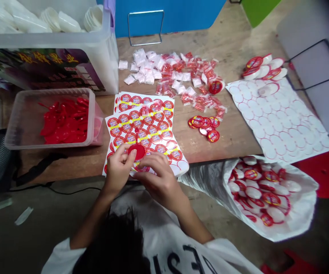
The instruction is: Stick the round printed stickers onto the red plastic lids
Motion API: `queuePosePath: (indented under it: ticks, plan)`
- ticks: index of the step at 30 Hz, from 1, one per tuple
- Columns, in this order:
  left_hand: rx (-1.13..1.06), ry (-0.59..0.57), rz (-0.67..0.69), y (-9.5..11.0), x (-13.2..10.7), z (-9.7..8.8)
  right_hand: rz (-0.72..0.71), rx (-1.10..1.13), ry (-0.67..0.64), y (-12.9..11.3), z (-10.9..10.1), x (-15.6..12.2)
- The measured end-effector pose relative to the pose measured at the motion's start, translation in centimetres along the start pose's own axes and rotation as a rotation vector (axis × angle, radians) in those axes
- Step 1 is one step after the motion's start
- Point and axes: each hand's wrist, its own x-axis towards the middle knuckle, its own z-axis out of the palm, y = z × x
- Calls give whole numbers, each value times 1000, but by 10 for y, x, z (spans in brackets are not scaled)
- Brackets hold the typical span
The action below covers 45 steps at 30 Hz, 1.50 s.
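My left hand point(116, 167) pinches a flat red plastic disc point(137, 152) at its edge, with the thumb on top. From the disc's far side a thin red stem with a small knob points away from me. Below the disc lies a stack of sheets point(130, 133) printed with round red stickers and yellow bands. Over the near edge of this stack is my right hand point(162, 177), fingers bent and apart, close to a round sticker point(143, 168). Whether its fingertips touch that sticker, I cannot tell.
At left stand a clear tub point(50, 145) of red plastic pieces and a larger box point(107, 49) of white cups. Small sachets point(175, 70) and round red-labelled pieces point(207, 125) lie behind. Right are a used sticker sheet point(290, 125) and a white sack point(301, 224) of capped cups.
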Motion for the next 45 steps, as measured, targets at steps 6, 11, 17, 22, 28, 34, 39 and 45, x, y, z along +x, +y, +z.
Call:
queuePosePath:
  ticks: [6,11,17,22,28,34,39,45]
  plan:
    - [-8,-9,-3,-8,-2,0,-43,50,-73,3,-2,-2]
    - [-65,3,-17,-5,1,0,-81,200,-247,-1,-19,1]
    - [-117,106,-50,-3,0,-5,32,794,-256,-3,-36,-3]
    - [-221,82,-183,-3,-5,-10,301,810,-64,0,-28,-9]
    - [-279,32,-251,3,-13,-14,432,797,12,-4,-10,-7]
    - [-107,-54,-124,-1,-25,3,699,1055,250,-6,10,-6]
    - [-88,-166,-221,-6,-28,12,723,930,354,-1,9,-7]
    - [-137,-220,-304,-7,-30,15,759,799,388,3,15,-17]
